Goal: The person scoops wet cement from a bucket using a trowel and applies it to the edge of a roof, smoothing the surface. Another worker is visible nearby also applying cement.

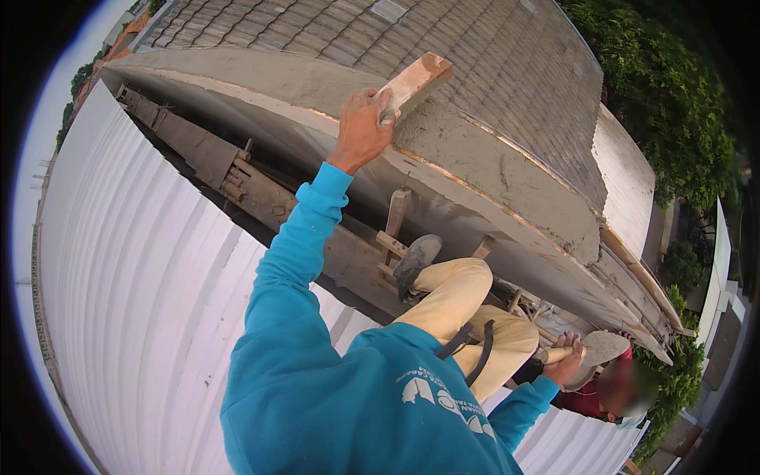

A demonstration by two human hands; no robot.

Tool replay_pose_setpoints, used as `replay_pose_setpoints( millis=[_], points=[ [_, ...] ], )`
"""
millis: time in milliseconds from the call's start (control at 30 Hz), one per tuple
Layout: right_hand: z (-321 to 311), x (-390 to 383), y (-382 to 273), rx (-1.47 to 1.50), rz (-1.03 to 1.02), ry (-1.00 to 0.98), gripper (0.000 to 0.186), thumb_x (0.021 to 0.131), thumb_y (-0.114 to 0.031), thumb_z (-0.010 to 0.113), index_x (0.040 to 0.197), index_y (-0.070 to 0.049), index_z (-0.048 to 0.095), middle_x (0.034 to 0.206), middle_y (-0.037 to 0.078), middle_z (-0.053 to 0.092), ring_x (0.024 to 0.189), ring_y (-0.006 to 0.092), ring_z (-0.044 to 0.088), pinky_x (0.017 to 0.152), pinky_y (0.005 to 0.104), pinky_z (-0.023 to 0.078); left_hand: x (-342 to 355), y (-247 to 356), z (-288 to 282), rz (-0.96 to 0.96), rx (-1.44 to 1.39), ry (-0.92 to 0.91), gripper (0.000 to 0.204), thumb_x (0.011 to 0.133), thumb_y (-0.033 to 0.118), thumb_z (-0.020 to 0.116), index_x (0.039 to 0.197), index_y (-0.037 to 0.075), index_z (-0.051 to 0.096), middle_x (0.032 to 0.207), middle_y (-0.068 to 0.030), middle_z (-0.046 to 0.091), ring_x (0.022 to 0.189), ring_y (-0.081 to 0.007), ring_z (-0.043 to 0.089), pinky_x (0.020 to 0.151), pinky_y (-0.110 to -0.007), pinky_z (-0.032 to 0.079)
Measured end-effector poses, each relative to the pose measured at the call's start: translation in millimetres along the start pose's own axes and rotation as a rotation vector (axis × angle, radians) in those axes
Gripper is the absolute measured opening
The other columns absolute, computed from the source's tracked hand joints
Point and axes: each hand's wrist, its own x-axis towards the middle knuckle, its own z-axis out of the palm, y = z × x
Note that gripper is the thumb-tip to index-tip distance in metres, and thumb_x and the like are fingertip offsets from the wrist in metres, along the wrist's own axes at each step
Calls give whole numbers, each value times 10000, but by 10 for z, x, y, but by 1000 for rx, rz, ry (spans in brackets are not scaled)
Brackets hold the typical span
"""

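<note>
My left hand (pixel 364 131), arm stretched out, is closed around one end of a short, mortar-smeared wooden board (pixel 423 81). The board lies over the grey wet-looking mortar on top of a long ledge (pixel 507 162); whether it has a handle is hidden by my fingers. Lower right, my right hand (pixel 564 362) grips the wooden handle of a trowel (pixel 605 347), whose rounded grey blade is turned toward the co-worker. My knees are bent, and one dark shoe (pixel 419 260) is near the wooden supports below the ledge.
A tiled roof (pixel 475 71) rises behind the ledge. White corrugated roofing (pixel 134 261) spreads to the left. Between them runs a dark gap with a plank (pixel 198 146) and wooden props (pixel 397 210). A co-worker in red (pixel 582 400) is close by my right hand. Trees (pixel 661 95) stand right.
</note>
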Motion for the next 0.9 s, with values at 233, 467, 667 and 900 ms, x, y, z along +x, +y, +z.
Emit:
replay_pose_setpoints(
  millis=[233,467,667,900],
  points=[
    [-274,184,99,-9,-90,3,436,944,-96,610,1324,17,428,1323,151,556,1158,268,595,900,406,560,309,-2329,-713,-309,426,54,444,899,329,656,1220,25,691,1062,-277,673,997,-428,629,875,-500,495],
    [-243,178,231,-32,-49,4,333,958,-90,601,1254,10,485,1243,133,585,1105,237,616,904,375,549,304,-2140,-561,-259,422,-236,472,886,358,668,1220,24,689,1024,-283,674,976,-430,638,871,-500,504],
    [-147,357,399,59,0,-16,318,944,-53,586,1233,-1,465,1220,151,547,1092,255,623,881,387,571,108,-763,-181,-101,250,-327,489,865,314,679,1260,27,663,1044,-278,669,1025,-435,625,865,-495,502],
    [-87,339,460,128,8,-99,327,938,-48,579,1248,-9,482,1220,127,557,1089,250,621,890,411,550,-86,41,107,38,190,-317,486,851,285,679,1238,-8,655,979,-267,665,969,-421,615,818,-511,493]
  ],
)
